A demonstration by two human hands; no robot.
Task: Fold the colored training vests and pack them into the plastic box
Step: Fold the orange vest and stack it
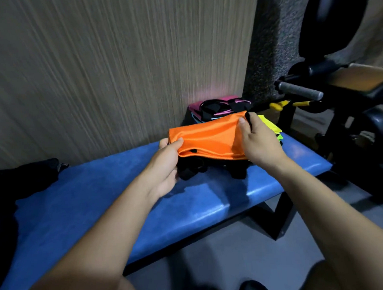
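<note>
An orange vest [208, 139] with black trim is folded into a band and held just above the blue bench [113, 202]. My left hand [165, 166] pinches its left end, thumb on top. My right hand [259, 141] pinches its right end near a black strap. Black straps hang below the orange cloth. Behind it stands a stack of vests, pink with black trim [219, 106] on top, in what may be the box, whose walls are too dark to make out. A yellow-green vest [270, 126] lies to the right, partly hidden by my right hand.
A wood-grain wall panel [115, 71] rises right behind the bench. Dark cloth [19, 178] lies on the bench's left end. Black gym equipment with a grey handle [301, 90] and yellow parts stands to the right. Grey floor lies below.
</note>
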